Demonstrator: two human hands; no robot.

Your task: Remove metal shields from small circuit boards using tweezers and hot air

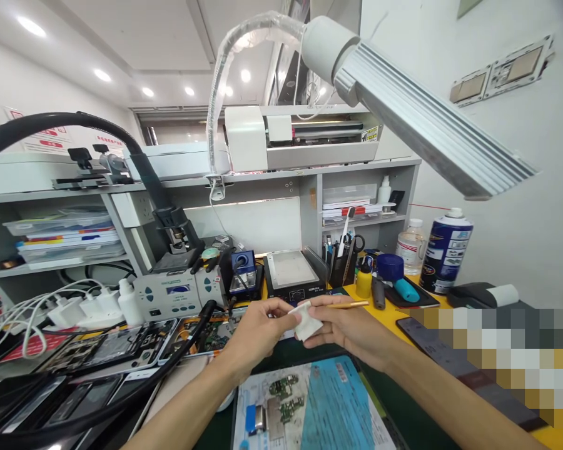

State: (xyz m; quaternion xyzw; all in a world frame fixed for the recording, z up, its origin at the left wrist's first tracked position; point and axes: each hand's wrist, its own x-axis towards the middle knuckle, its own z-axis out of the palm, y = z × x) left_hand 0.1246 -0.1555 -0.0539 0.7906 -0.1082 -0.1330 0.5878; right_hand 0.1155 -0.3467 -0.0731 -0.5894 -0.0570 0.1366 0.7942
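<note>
At the left, opened phone housings [107, 347] lie side by side. A black hose [181, 353] crosses them and covers part of their surfaces; the nearest housings are cut off by the frame. At the centre, the left hand [261, 324] pinches the left edge of a folded white cloth [308, 322] between thumb and fingers. The cloth is positioned just beyond the far edge of a blue-and-white work sheet [340, 406], with its free corner directed near and right. Small green circuit boards [286, 386] rest on the sheet; its near edge is out of frame. The right hand [344, 330] grips the right side of the cloth and also holds a slender gold-coloured rod [351, 305]. The rod's long axis runs left to right, nearly level, exposed end pointing right. Fingers and cloth conceal its left end; the tool type cannot be determined. At the far right, pixelation masks part of a dark flat device [426, 342].
</note>
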